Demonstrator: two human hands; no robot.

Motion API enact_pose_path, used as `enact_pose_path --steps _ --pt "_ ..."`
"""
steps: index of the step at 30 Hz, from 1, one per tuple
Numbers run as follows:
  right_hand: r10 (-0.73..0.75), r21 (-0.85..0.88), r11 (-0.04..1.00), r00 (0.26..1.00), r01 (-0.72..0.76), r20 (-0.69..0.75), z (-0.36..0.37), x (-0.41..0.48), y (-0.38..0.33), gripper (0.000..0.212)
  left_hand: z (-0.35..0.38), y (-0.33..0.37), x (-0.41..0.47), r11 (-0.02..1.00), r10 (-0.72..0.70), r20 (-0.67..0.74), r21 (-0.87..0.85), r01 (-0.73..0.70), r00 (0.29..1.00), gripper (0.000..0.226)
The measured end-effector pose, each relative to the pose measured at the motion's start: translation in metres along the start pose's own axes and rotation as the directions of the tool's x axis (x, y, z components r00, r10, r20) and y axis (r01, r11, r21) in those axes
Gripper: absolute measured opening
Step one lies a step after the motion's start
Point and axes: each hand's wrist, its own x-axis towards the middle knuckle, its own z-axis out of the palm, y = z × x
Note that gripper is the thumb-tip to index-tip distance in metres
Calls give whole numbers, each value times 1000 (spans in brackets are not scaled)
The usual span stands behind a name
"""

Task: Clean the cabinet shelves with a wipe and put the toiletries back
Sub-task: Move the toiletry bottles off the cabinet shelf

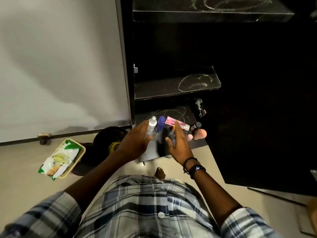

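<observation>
— Where do we find the toiletries?

— On the bottom shelf [188, 115] of the dark cabinet [127, 66], in a row running from its left edge to its right edge. We see a white spray bottle [151, 124] and a blue bottle [160, 124] just beside it. Next comes a pink tube [179, 125] lying tilted. A small dark bottle [197, 125] and a peach sponge [200, 133] sit at the right edge.

— And our hands?

— Our left hand [135, 143] is flat, fingers straight, lying along the side of the white spray bottle and touching it; it grips nothing. Our right hand [178, 145] has its fingers spread and nearly straight, with the forefinger tip against the pink tube, and nothing is closed inside it. Between the two hands lies a dark, blurred patch that we cannot make out.

— What do we see on the shelves themselves?

— Pale looping smears on the bottom shelf behind the bottles, on the middle shelf [154, 90] and on the top shelf [171, 16].

— And the wipes?

— A green-and-white pack of wipes [60, 158] lies on a yellowish tray [78, 158] on the floor [25, 177], well apart from the cabinet on its left. The pack overhangs the tray's near edge.

— Anything on our wrists?

— Dark beaded bracelets [193, 167] on the right one.
</observation>
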Motion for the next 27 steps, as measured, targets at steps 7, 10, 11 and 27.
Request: enact_pose_path --steps 7,10,11,27 --pt "-108 -156 979 982 133 157 -23 65 4 61 40 2 72 972 -116 -70 197 128 991 80" --pt "-156 -213 955 959 207 235 -20 86 1 48 41 8 90 946 -177 -84 260 194 981 56" --pt "-166 -233 945 951 229 261 -18 91 -1 46 40 8 93 931 -203 -88 290 220 975 47" --pt "-147 -314 921 951 233 273 -14 147 -25 30 9 5 123 831 -372 -146 387 399 917 25"
